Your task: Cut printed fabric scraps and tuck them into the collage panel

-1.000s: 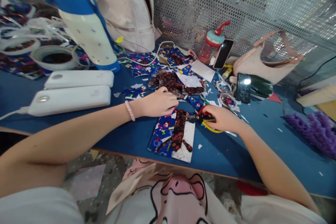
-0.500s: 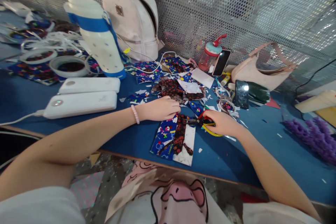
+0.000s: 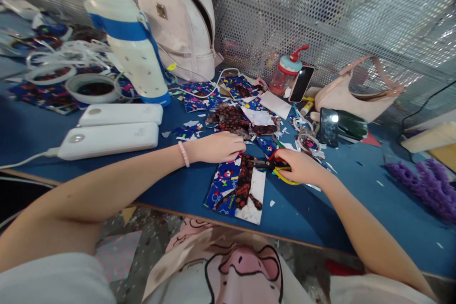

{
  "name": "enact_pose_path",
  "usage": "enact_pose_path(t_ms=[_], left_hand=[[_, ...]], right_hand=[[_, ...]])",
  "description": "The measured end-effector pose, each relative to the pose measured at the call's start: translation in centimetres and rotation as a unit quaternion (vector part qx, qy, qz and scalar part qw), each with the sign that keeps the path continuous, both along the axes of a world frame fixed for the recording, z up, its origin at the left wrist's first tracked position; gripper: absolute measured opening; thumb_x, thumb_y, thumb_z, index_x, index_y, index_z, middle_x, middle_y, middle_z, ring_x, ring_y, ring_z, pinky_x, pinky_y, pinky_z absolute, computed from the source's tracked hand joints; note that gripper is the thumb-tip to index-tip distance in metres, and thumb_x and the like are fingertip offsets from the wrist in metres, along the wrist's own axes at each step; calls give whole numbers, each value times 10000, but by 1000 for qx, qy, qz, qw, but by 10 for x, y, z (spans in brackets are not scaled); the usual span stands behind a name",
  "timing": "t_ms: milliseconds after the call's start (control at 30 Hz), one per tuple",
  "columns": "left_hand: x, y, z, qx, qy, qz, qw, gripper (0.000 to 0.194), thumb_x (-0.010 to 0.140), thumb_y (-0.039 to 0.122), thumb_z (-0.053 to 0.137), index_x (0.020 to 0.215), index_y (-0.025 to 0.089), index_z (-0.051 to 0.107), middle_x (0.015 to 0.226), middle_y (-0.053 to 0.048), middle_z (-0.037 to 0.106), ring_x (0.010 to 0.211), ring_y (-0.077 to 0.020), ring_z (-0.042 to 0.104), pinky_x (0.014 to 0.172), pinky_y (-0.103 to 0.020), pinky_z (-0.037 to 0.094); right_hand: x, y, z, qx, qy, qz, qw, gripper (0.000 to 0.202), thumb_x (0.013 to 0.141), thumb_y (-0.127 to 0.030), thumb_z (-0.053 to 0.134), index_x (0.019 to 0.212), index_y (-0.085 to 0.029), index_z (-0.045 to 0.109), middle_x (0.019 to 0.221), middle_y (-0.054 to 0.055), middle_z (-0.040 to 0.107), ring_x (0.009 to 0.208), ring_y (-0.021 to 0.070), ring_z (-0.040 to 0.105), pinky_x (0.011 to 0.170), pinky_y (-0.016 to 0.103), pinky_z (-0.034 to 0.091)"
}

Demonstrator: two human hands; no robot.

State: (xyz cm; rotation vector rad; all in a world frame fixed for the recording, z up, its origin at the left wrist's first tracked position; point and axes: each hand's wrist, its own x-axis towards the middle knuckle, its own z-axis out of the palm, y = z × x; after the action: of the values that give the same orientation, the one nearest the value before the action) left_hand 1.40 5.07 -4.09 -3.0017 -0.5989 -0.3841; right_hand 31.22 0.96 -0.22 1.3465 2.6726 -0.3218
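My right hand (image 3: 301, 167) grips small scissors (image 3: 276, 164) with red and yellow handles, blades pointing left at a printed sheet (image 3: 235, 190). That sheet is blue with cartoon figures, a dark red-patterned strip and a white part, and it lies flat near the table's front edge. My left hand (image 3: 217, 147), with a pink bead bracelet on the wrist, presses down on the sheet's top edge with curled fingers.
Two white power banks (image 3: 110, 137) lie at the left, near a white-and-blue bottle (image 3: 130, 47) and a white backpack (image 3: 181, 23). Cut scraps (image 3: 242, 114), a red-lidded cup (image 3: 287, 69), two phones (image 3: 329, 126), a pink bag (image 3: 356, 90) and purple fluff (image 3: 423, 185) crowd the blue table (image 3: 320, 209).
The view has shifted slightly. Both hands stay at the printed sheet, with the scissors at its top right edge.
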Motion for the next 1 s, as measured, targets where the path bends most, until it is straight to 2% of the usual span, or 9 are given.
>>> enact_pose_path(t_ms=[567,1000], left_hand=[[0,1,-1,-9,-16,-4,1000,199,1018,240,448,950,172,622,884,-43,671,803,-169,608,799,-290,462],[0,2,-1,-16,-21,-6,1000,175,1003,225,460,929,176,612,864,-39,661,785,-171,602,752,-288,447]], right_hand=[[2,1,-1,-9,1,0,1000,212,855,-293,607,1044,-204,572,1046,106,681,924,241,663,767,322,480],[2,1,-3,-3,10,5,1000,203,847,-278,615,1027,-196,572,1016,106,675,895,239,652,768,325,473]])
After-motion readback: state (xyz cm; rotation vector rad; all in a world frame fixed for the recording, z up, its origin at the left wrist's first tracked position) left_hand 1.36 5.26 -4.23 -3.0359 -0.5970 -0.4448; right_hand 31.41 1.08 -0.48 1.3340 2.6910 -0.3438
